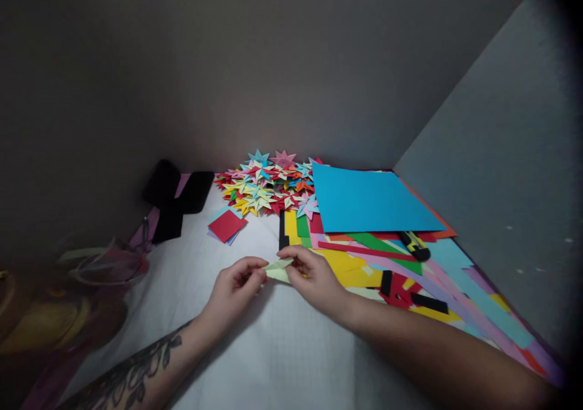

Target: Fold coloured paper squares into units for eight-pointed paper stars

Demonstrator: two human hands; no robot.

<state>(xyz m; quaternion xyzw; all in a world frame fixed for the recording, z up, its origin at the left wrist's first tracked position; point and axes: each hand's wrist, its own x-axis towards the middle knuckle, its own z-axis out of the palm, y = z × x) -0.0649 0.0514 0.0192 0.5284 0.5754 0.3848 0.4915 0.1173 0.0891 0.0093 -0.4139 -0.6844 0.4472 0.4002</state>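
Note:
Between both hands, above the white table, is a small pale green folded piece of paper [279, 270]. My left hand [240, 281] pinches its left end between thumb and fingers. At its right end, my right hand [310, 274] grips it the same way, with fingers over the upper edge. Part of the folded paper is hidden behind the fingertips. Beyond the hands lies a small stack of square papers [228, 226] with a red one on top. Farther back is a heap of folded paper stars [268, 185] in many colours.
A large blue sheet [373, 200] covers other papers at the back right. A yellow and black box cutter [415, 246] lies by its front edge. Coloured paper strips and scraps [355, 267] spread along the right. Black objects [180, 194] and a blurred clear container [112, 264] are at the left.

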